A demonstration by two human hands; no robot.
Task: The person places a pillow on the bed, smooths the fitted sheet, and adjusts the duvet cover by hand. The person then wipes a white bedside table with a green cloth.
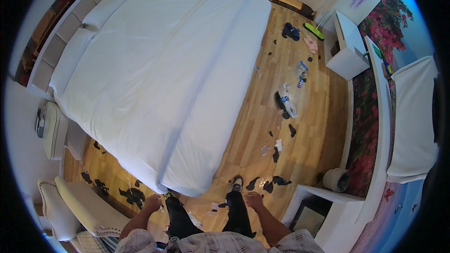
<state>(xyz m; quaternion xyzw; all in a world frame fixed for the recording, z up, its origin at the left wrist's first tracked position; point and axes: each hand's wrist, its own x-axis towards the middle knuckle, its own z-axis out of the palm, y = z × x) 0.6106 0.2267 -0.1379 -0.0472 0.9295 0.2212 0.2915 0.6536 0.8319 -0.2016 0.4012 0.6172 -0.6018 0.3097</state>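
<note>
My left hand (152, 203) hangs beside my left leg, near the foot of the bed. Its fingers are curled in, and whether something small is in them is hidden. By my right leg hangs my right hand (254, 200), its fingers loosely apart with nothing seen in them. Both hands are above the wooden floor (243, 152). Closest to the right hand lie a dark sock-like piece (252, 183) and more dark scraps (280, 180). Dark cloth-like pieces (132, 196) lie left of the left hand. Ahead is a large bed (154, 70) with a white cover.
Litter lies right of the bed: a clear plastic bottle (301, 69), a dark shoe-like thing (281, 103), pink slippers (310, 44) and a green-headed brush (314, 31). A waste bin (335, 179) and white desk (347, 51) line the right side. A cream armchair (89, 206) stands left.
</note>
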